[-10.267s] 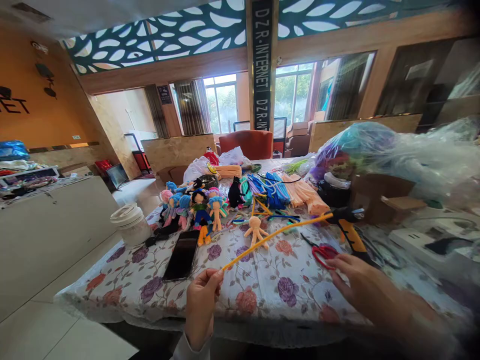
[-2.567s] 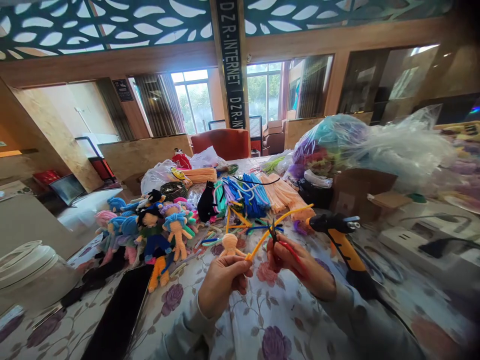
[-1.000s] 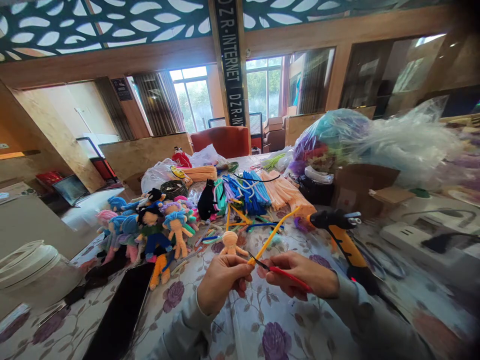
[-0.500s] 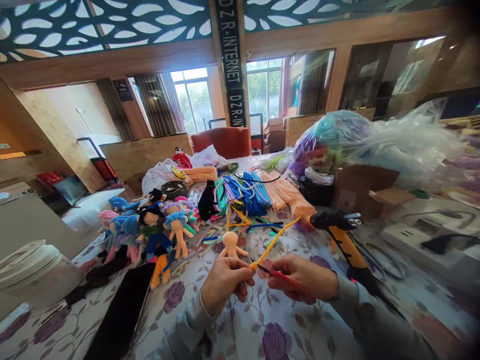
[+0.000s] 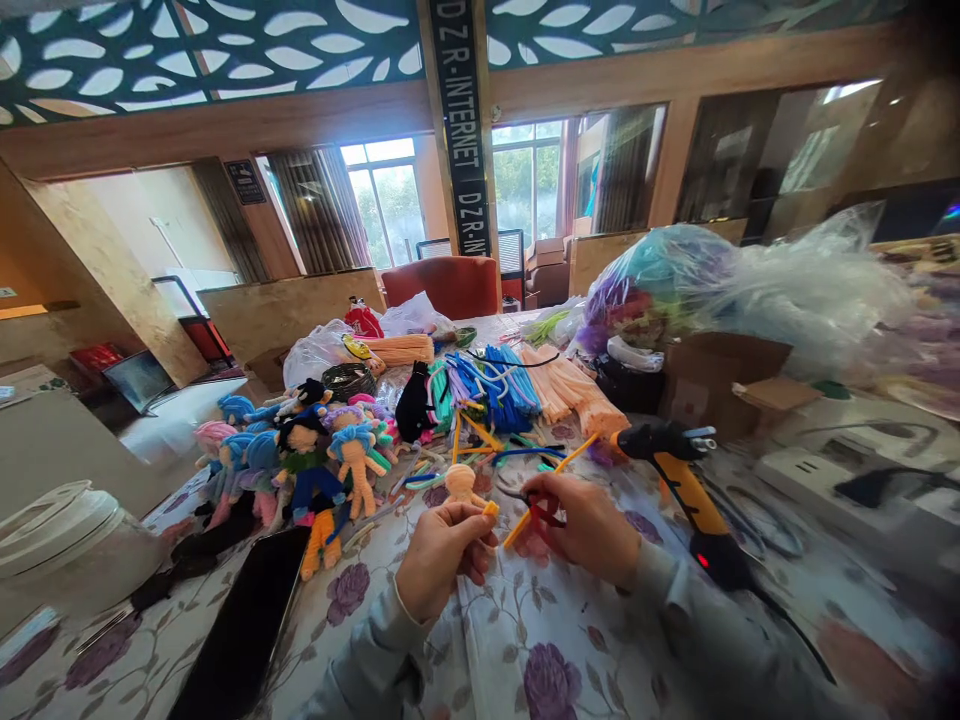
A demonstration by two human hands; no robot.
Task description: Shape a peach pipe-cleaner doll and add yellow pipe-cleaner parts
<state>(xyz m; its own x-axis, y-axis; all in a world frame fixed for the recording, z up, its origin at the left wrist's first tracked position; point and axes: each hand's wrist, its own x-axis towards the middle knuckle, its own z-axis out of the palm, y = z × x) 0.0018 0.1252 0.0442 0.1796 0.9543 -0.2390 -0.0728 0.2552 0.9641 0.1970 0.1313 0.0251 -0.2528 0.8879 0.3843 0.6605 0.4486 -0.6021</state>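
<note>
Pinched between the thumb and fingers of my left hand (image 5: 441, 560) is a short piece of yellow pipe cleaner (image 5: 491, 509). My right hand (image 5: 596, 530) is closed on red-handled scissors (image 5: 546, 517), their dark blades pointing left. A long yellow pipe cleaner (image 5: 577, 456) slants behind and below the right hand, its lower end showing near the scissors; whether the fingers touch it I cannot tell. Just behind my left hand, a small peach pipe-cleaner doll (image 5: 459, 483) is on the flowered tablecloth (image 5: 517, 630), its lower part hidden.
Finished dolls (image 5: 315, 450) crowd the left side, near a black phone (image 5: 236, 620). Bundles of blue pipe cleaners (image 5: 510, 390) and peach ones (image 5: 559, 385) lie behind. At right stands a glue gun (image 5: 686, 480), its cord trailing forward; a cardboard box (image 5: 724, 375) is beyond.
The short yellow piece is now separate from the long pipe cleaner, which has dropped lower. My right hand has risen slightly with the scissors. My left hand has shifted a little left.
</note>
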